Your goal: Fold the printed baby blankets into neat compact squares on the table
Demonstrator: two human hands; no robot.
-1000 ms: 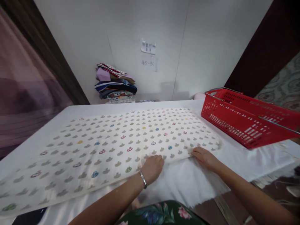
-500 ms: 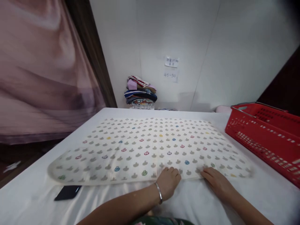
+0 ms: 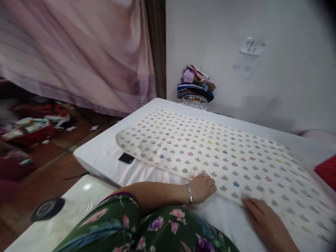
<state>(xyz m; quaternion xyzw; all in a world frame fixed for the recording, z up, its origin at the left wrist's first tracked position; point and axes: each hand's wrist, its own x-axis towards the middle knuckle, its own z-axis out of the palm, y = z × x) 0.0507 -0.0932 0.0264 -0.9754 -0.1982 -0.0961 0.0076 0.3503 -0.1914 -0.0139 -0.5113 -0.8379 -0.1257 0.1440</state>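
Observation:
A cream cloth with rows of small grey and coloured motifs (image 3: 210, 147) lies flat on the white-covered table (image 3: 99, 154). My left hand (image 3: 203, 188), with a silver bangle on the wrist, rests at the cloth's near edge with its fingers curled on the hem. My right hand (image 3: 262, 215) lies flat at the same edge further right, fingertips touching the cloth.
A black phone (image 3: 126, 158) lies on the table beside the cloth's left corner. A stack of folded fabrics (image 3: 195, 87) stands against the white wall. A red basket's corner (image 3: 327, 171) shows at the right. Pink curtain (image 3: 78, 52) and floor clutter are at the left.
The view has swung left, bringing the curtain and floor in and pushing the red basket almost out. Both hands have stayed at the cloth's near edge.

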